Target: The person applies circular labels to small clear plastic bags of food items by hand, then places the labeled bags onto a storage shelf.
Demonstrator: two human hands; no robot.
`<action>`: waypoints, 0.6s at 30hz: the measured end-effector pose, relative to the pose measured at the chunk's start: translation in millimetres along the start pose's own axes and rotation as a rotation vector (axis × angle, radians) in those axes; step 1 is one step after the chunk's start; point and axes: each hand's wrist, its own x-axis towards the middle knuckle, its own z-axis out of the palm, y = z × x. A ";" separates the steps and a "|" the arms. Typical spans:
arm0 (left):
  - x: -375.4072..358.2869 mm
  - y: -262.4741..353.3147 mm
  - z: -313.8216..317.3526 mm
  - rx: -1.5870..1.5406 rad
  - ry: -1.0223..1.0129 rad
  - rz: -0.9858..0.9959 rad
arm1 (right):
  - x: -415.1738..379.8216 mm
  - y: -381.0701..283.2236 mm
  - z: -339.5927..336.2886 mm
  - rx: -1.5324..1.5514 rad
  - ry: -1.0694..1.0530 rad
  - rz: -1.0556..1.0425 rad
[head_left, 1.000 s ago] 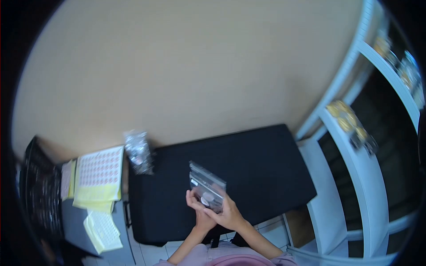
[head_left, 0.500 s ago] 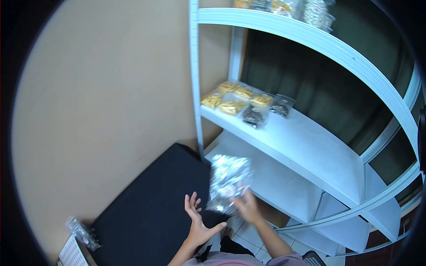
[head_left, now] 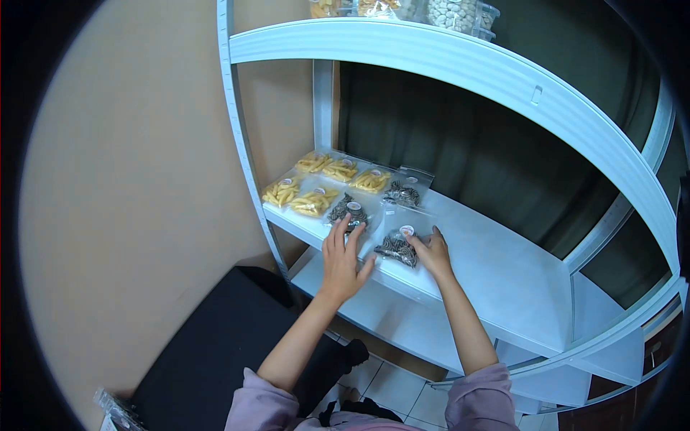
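My right hand point(head_left: 435, 256) grips a clear plastic bag point(head_left: 397, 246) of dark, striped pieces by its right side, with the thumb close to the round label. The bag is over the front edge of the white middle shelf. My left hand point(head_left: 343, 266) is open, its fingers spread, with the fingertips at the lower edge of a similar dark-filled bag point(head_left: 347, 212) lying to the left. Behind them lies another dark-filled bag point(head_left: 402, 193). Several bags of yellow sticks point(head_left: 314, 202) lie in two rows at the shelf's left end.
The curved front rail point(head_left: 431, 54) of the upper shelf arches above my hands, with bags of pale pieces point(head_left: 451, 14) on it. A white upright point(head_left: 241, 129) stands at the left. Below are a lower shelf point(head_left: 402, 316) and a black flat surface point(head_left: 208, 345). A dark curtain point(head_left: 460, 136) hangs behind.
My right hand has carried the bag from over the black surface up to the middle shelf. My left hand has moved up to the shelf front too, and the view has shifted.
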 end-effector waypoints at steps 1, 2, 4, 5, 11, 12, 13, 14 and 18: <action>6.9 -6.3 2.0 0.001 -0.001 0.004 | -1.9 1.1 -0.4 0.052 0.011 0.044; 12.6 -11.6 3.4 0.034 -0.032 0.024 | -3.3 1.8 -1.7 0.053 0.013 0.042; 16.7 -22.8 8.7 0.066 -0.062 0.045 | -7.4 -2.7 -4.1 0.090 0.014 0.039; 16.9 -29.7 13.1 0.088 -0.078 0.047 | -5.2 -1.4 -0.3 0.090 -0.004 0.037; 16.7 -19.4 -0.1 0.037 -0.021 0.024 | -10.8 -35.0 1.8 0.217 -0.094 0.089; 14.7 -13.4 -3.1 0.036 -0.025 0.022 | -14.0 -44.6 -1.8 0.255 -0.158 0.138; 10.7 -7.4 -4.1 -0.005 -0.055 0.036 | -7.7 -35.7 5.5 0.255 -0.159 0.141; 6.0 -3.0 -2.9 -0.045 -0.085 0.048 | 3.8 -19.7 17.1 0.192 -0.121 0.081; -3.8 -0.9 13.5 -0.045 -0.143 0.084 | 6.7 -17.6 29.4 0.109 0.046 -0.025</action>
